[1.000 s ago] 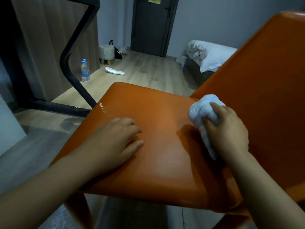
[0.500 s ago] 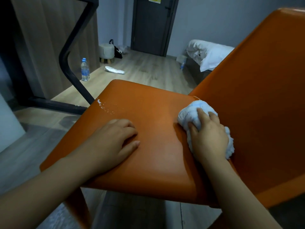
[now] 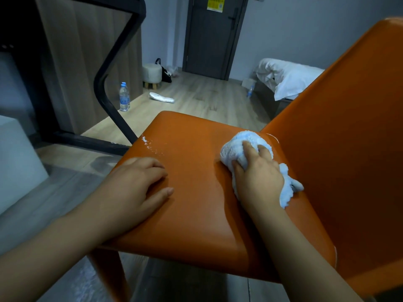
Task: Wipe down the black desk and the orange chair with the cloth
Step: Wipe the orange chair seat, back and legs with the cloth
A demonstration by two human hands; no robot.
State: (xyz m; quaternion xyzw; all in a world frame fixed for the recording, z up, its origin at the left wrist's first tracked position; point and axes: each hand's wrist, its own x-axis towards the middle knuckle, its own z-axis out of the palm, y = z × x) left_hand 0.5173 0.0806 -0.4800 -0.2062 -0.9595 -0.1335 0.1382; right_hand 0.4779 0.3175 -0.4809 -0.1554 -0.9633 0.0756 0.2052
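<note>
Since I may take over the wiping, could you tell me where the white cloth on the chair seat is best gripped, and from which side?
Grip the thick bunched part of the cloth from above, as the right hand does: it lies bundled on the flat seat, while its thin tail trails toward the backrest.

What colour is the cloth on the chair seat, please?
The cloth is white, tinged pale blue; head view.
</note>
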